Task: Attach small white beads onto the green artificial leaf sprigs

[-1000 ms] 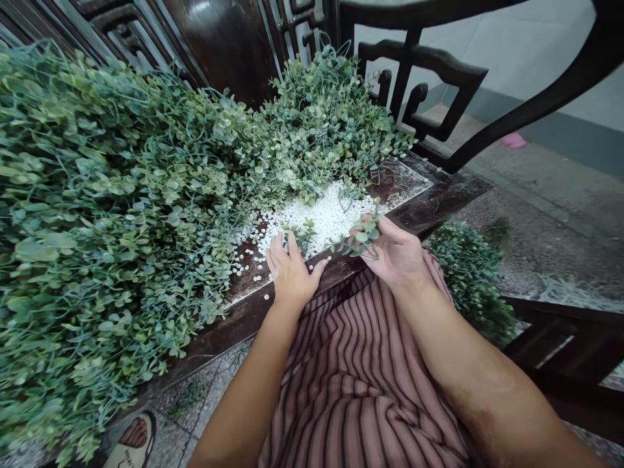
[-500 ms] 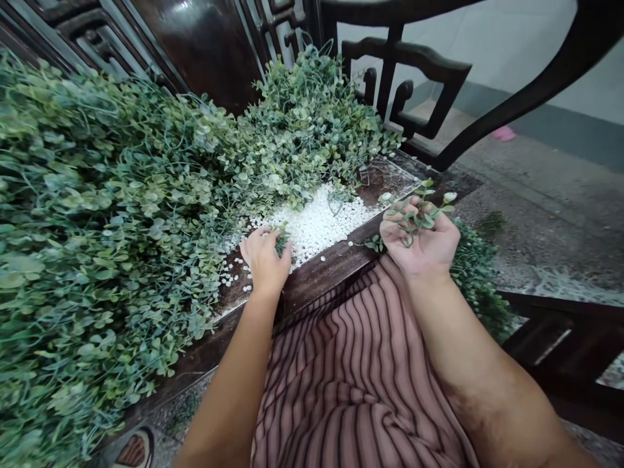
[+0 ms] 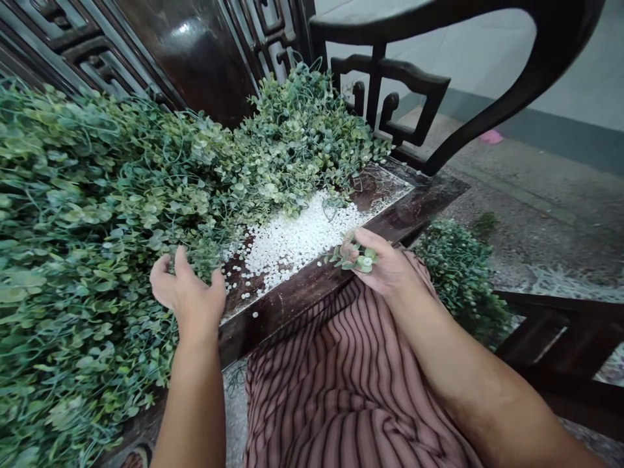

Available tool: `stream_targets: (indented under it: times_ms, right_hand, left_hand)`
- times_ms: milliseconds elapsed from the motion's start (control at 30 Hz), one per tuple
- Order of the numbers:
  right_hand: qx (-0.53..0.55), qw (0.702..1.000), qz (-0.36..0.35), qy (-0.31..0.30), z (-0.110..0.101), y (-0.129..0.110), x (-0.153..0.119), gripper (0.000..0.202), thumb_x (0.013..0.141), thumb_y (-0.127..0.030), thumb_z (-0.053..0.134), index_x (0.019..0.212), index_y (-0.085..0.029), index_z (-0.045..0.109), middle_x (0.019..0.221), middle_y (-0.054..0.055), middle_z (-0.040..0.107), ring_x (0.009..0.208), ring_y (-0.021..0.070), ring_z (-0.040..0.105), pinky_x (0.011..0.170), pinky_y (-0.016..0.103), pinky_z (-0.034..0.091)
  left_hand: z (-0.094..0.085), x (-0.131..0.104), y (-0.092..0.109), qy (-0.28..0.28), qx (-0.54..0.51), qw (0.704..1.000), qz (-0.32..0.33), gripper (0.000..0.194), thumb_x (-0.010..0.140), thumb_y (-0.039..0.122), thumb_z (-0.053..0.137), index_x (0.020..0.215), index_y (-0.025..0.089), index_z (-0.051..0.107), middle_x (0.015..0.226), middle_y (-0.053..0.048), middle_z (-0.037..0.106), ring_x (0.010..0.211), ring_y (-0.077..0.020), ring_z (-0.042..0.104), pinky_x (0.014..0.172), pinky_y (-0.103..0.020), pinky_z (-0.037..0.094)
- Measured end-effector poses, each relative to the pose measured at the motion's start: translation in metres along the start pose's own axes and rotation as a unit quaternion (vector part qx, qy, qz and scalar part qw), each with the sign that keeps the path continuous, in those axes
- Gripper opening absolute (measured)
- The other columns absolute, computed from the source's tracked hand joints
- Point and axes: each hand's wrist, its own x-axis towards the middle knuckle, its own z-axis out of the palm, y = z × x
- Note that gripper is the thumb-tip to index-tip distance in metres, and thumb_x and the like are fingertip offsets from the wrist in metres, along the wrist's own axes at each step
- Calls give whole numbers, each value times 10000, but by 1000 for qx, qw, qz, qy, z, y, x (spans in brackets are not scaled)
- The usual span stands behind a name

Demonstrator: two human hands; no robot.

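Observation:
My left hand (image 3: 192,296) is at the edge of the large heap of artificial green foliage (image 3: 107,214), fingers spread and nothing seen in them. My right hand (image 3: 383,263) is closed around a small leafy sprig (image 3: 358,255), just over the front edge of the dark wooden seat (image 3: 287,296). A whitish bud shows among the sprig's leaves. Between my hands, a pile of small white beads (image 3: 292,240) lies spread on the seat, with a few loose ones near its front edge.
A carved wooden armrest (image 3: 414,97) and backrest (image 3: 195,52) border the seat. More greenery (image 3: 453,279) sits low at the right, beside a dark wooden piece (image 3: 550,338). My lap in striped cloth (image 3: 336,390) is against the seat. A pink item (image 3: 491,137) lies on the floor.
My left hand has moved left from the beads to the foliage heap, its fingers now spread. My right hand has moved left and lower with the sprig. The view has shifted slightly.

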Motion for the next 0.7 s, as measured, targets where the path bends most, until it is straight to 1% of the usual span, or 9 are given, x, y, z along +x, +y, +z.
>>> stream_targets:
  times_ms: [67, 167, 267, 333, 400, 467, 533, 633, 700]
  right_hand:
    - [-8, 1000, 2, -7, 1, 4, 0, 224, 592, -278, 714, 652, -152, 540, 517, -50, 475, 448, 30, 429, 426, 146, 362]
    - [-17, 1000, 5, -10, 1, 6, 0, 238, 572, -283, 737, 635, -149, 550, 519, -39, 512, 458, 34, 450, 445, 150, 378]
    - [-35, 999, 29, -26, 2, 9, -1, 249, 546, -286, 762, 655, -149, 585, 544, -25, 560, 470, 39, 478, 452, 150, 393]
    - [-51, 997, 49, -35, 2, 11, -1, 264, 524, -275, 779, 687, -149, 614, 592, -5, 604, 499, 49, 514, 466, 155, 416]
    - [-61, 995, 62, -42, 2, 14, -1, 279, 512, -264, 788, 715, -150, 634, 632, 10, 631, 521, 60, 544, 478, 162, 437]
    - [-64, 994, 71, -52, 1, 16, -1, 282, 516, -261, 787, 734, -152, 644, 639, 11, 636, 513, 63, 553, 476, 169, 446]
    - [-65, 993, 75, -60, 0, 17, -1, 283, 522, -261, 786, 745, -153, 649, 622, 1, 624, 493, 60, 548, 461, 169, 444]
    - [-72, 992, 81, -66, 0, 17, 0, 299, 526, -274, 786, 763, -148, 654, 597, -16, 596, 479, 58, 540, 447, 169, 439]
    - [-84, 991, 88, -64, 0, 18, 0, 318, 526, -294, 785, 774, -143, 655, 589, -24, 580, 475, 56, 533, 442, 169, 432]
  left_hand:
    - [1, -12, 4, -1, -2, 1000, 10, 635, 642, 249, 599, 1240, 87, 458, 1255, -230, 355, 1202, -416, 318, 985, -573, 251]
    - [8, -29, 21, 6, -71, 996, 49, 422, 678, 204, 543, 1092, 125, 577, 1145, -179, 472, 1123, -330, 436, 963, -499, 323]
    - [16, -44, 42, -80, -204, 972, 89, 219, 749, 201, 488, 899, 169, 645, 942, -93, 586, 939, -211, 559, 881, -368, 422]
    - [22, -52, 55, -135, -260, 952, 89, 190, 777, 226, 489, 849, 170, 655, 870, -67, 615, 858, -173, 582, 842, -320, 444]
    - [27, -56, 64, -164, -285, 941, 78, 190, 785, 244, 497, 848, 171, 661, 858, -57, 630, 846, -161, 587, 829, -302, 450]
    - [35, -58, 66, -181, -285, 939, 68, 191, 781, 253, 507, 854, 176, 666, 865, -56, 635, 854, -164, 588, 832, -302, 450]
    - [42, -57, 61, -186, -259, 946, 60, 188, 769, 247, 516, 851, 184, 673, 871, -57, 633, 859, -174, 588, 834, -311, 449]
    - [51, -52, 48, -170, -183, 967, 45, 197, 753, 226, 521, 861, 182, 681, 877, -68, 626, 867, -197, 580, 838, -336, 444]
    - [53, -48, 41, -171, -130, 976, 39, 208, 744, 237, 540, 881, 175, 684, 883, -79, 622, 878, -219, 573, 852, -358, 434]
